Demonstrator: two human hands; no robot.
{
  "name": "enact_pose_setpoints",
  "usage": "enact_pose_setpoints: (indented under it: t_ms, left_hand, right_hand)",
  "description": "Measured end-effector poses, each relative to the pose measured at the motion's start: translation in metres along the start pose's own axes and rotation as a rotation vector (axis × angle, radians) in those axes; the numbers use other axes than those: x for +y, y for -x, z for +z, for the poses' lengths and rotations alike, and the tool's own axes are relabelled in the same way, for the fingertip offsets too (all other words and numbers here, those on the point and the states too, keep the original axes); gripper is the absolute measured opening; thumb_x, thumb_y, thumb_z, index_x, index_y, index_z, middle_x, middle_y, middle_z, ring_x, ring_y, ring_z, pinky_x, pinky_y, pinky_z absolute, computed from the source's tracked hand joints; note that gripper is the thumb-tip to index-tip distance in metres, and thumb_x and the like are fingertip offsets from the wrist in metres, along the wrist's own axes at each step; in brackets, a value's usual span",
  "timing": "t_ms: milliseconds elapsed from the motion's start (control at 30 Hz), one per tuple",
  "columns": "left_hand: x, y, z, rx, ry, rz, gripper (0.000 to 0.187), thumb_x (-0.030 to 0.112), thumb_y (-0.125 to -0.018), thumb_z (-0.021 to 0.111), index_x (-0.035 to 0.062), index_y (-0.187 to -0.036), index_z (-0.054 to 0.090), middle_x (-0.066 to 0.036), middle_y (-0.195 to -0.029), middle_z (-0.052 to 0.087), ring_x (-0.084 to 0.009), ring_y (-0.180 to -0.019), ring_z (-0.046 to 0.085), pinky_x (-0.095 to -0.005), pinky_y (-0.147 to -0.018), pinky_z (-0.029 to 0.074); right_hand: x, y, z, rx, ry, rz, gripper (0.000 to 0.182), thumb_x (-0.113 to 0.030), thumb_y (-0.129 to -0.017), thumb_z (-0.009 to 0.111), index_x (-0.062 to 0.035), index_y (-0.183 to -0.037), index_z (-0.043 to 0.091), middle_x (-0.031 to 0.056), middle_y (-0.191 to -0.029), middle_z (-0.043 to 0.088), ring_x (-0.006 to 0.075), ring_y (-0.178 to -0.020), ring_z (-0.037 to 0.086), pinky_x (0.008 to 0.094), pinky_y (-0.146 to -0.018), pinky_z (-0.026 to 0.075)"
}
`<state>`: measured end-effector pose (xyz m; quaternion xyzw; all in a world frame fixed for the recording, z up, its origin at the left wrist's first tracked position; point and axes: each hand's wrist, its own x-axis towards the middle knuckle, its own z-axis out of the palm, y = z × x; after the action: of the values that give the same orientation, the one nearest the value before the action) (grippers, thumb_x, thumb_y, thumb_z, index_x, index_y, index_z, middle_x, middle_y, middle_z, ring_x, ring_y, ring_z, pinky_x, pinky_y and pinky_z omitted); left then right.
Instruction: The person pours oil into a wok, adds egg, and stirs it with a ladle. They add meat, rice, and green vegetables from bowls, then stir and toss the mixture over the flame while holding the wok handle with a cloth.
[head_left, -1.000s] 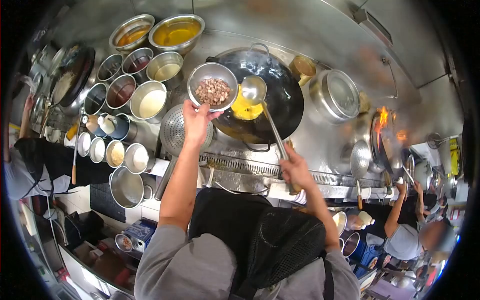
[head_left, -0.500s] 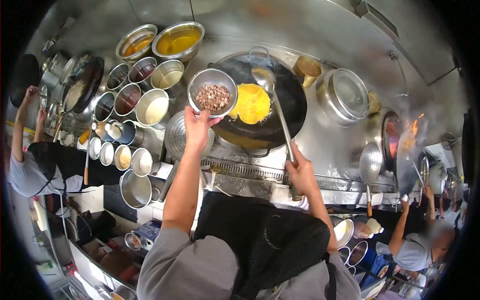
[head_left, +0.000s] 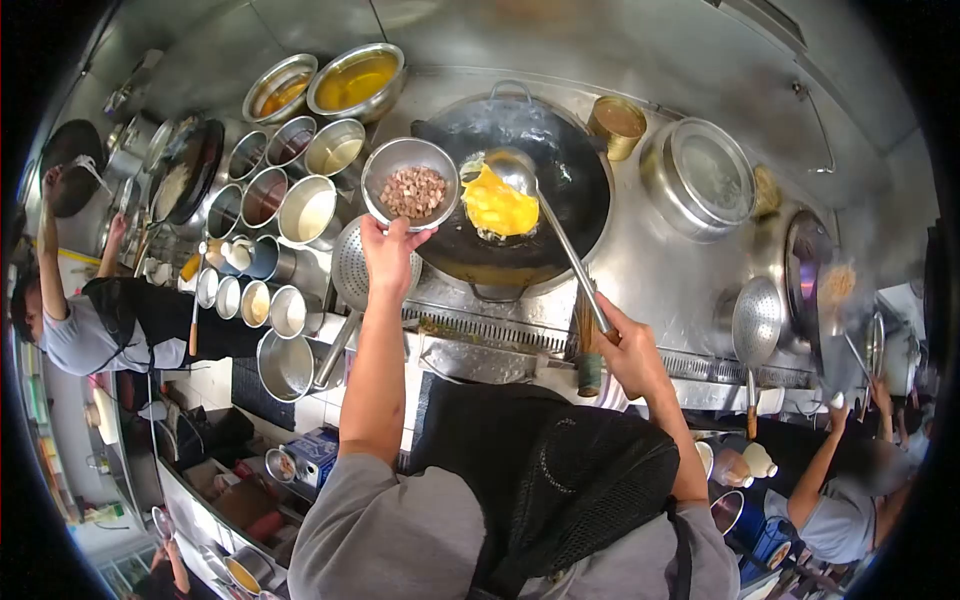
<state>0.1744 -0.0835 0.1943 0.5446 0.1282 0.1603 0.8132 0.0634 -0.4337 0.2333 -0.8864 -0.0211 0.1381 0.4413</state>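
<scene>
My left hand (head_left: 388,255) grips the near edge of a steel bowl (head_left: 378,165), holding it beside and partly over the left rim of a black wok (head_left: 585,175). Diced pinkish-brown meat (head_left: 412,192) fills the bottom of the bowl. My right hand (head_left: 635,350) is closed round the handle of a long metal ladle (head_left: 568,245). The ladle's bowl rests against yellow egg (head_left: 500,205) in the middle of the wok, folded and partly runny at its edge. A perforated strainer (head_left: 355,265) lies left of the wok, under my left hand.
Several sauce pots (head_left: 308,208) and two oil bowls (head_left: 358,80) stand left. A bamboo brush (head_left: 588,360) sits near my right hand. Right are a tin (head_left: 617,128), a lidded pot (head_left: 695,185) and another strainer (head_left: 757,320). People work at woks on both sides.
The flat egg sheet has bunched up into a smaller, folded mass, with the ladle against it. My right hand has shifted right and slightly lower; the bowl is slightly farther left.
</scene>
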Motion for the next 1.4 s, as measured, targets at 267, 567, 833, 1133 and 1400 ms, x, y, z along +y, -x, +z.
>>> enact_pose_setpoints:
  t_ms: [267, 567, 833, 1133, 1400]
  left_hand:
    - [-0.031, -0.013, 0.009, 0.093, -0.511, 0.259, 0.036, -0.005, -0.081, 0.051, -0.0057, -0.115, 0.041, -0.017, -0.096, 0.060, -0.0280, -0.081, 0.067, -0.0301, -0.065, 0.056]
    - [-0.046, -0.061, 0.060, -0.061, -1.229, 0.656, 0.025, -0.001, -0.074, 0.057, 0.0031, -0.097, 0.048, -0.012, -0.141, 0.047, -0.0408, -0.101, 0.059, -0.0477, -0.078, 0.051]
    - [-0.018, -0.057, 0.077, 0.133, -1.137, 0.857, 0.024, -0.002, -0.072, 0.058, 0.0030, -0.093, 0.047, -0.013, -0.136, 0.051, -0.0400, -0.096, 0.061, -0.0441, -0.071, 0.053]
    - [-0.037, -0.017, 0.029, 0.371, -0.754, 0.147, 0.024, 0.003, -0.084, 0.055, -0.0054, -0.104, 0.044, -0.027, -0.103, 0.060, -0.0394, -0.085, 0.067, -0.0429, -0.074, 0.055]
    - [-0.017, 0.150, -0.168, 0.713, 0.313, 0.042, 0.036, 0.003, -0.091, 0.048, -0.0048, -0.124, 0.037, -0.021, -0.115, 0.056, -0.0299, -0.075, 0.069, -0.0366, -0.067, 0.062]
  right_hand:
    - [0.003, 0.001, -0.010, -0.034, 0.023, 0.045, 0.056, -0.007, -0.083, 0.061, -0.0077, -0.137, 0.048, 0.0235, -0.079, 0.064, 0.0314, -0.063, 0.062, 0.0381, -0.068, 0.049]
    - [0.057, 0.033, -0.065, 0.149, 0.808, -0.163, 0.064, -0.002, -0.077, 0.057, -0.0245, -0.137, 0.049, 0.0120, -0.079, 0.060, 0.0343, -0.064, 0.063, 0.0460, -0.059, 0.052]
    - [0.055, 0.033, -0.104, 0.143, 0.906, -0.220, 0.061, 0.001, -0.078, 0.055, -0.0266, -0.132, 0.055, 0.0100, -0.077, 0.057, 0.0323, -0.060, 0.062, 0.0450, -0.057, 0.052]
    - [0.067, -0.045, -0.067, 0.111, 0.346, -0.392, 0.057, -0.003, -0.085, 0.058, -0.0198, -0.139, 0.049, 0.0145, -0.084, 0.063, 0.0275, -0.058, 0.059, 0.0403, -0.054, 0.046]
    - [0.068, -0.067, -0.014, -0.238, -0.080, -0.054, 0.059, -0.005, -0.088, 0.052, -0.0008, -0.144, 0.034, 0.0006, -0.059, 0.045, 0.0105, -0.043, 0.044, 0.0270, -0.038, 0.035]
